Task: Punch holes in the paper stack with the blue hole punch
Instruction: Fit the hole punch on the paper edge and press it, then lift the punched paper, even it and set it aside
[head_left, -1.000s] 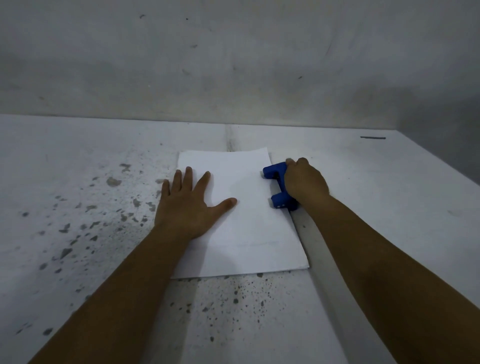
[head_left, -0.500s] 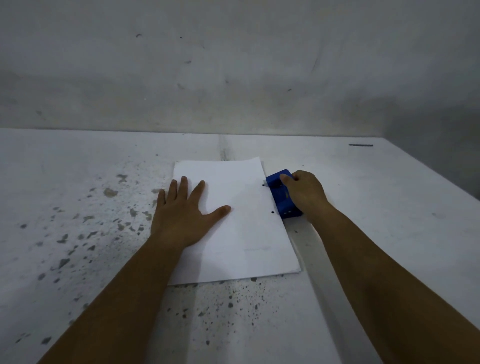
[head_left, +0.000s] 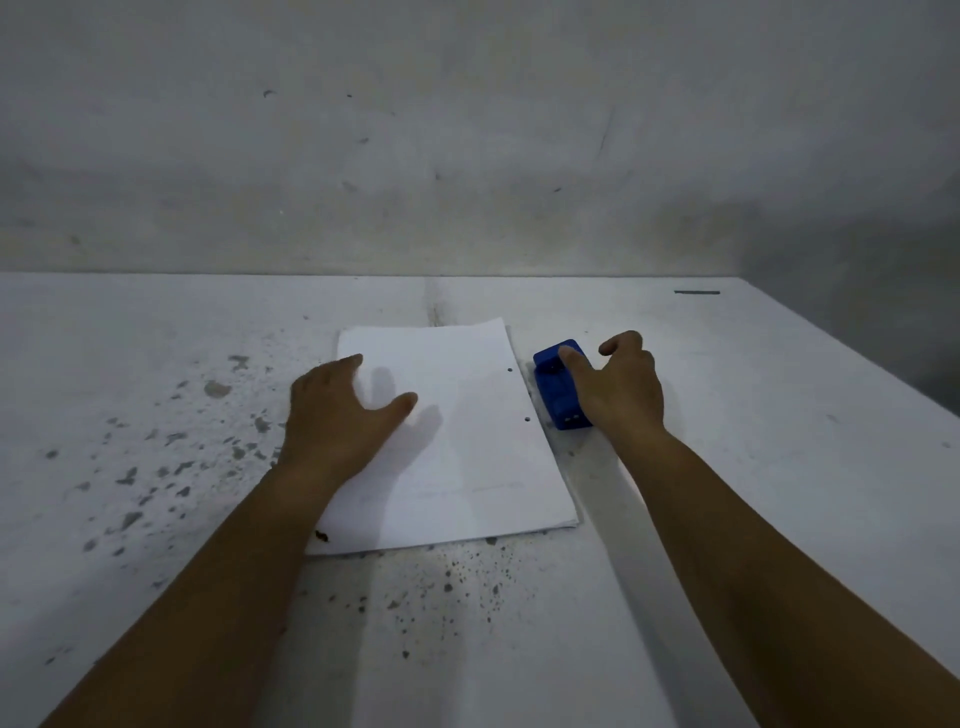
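Observation:
A white paper stack (head_left: 467, 462) lies flat on the table in front of me. Two small punched holes (head_left: 527, 419) show near its right edge. The blue hole punch (head_left: 558, 397) stands on the table just right of the stack, apart from the paper. My right hand (head_left: 623, 389) hovers over the punch's right side with fingers spread; only the thumb rests on its top. My left hand (head_left: 337, 415) is raised slightly above the stack's left part, fingers apart, casting a shadow on the paper.
The white table (head_left: 769, 426) is speckled with dark stains (head_left: 218, 388) to the left of and in front of the stack. A short dark strip (head_left: 696, 292) lies at the back right. A grey wall (head_left: 467, 156) rises right behind the table.
The punch has slid off the paper's right edge, baring two holes. My right hand's grip has loosened to spread fingers. My left hand has lifted from flat on the stack.

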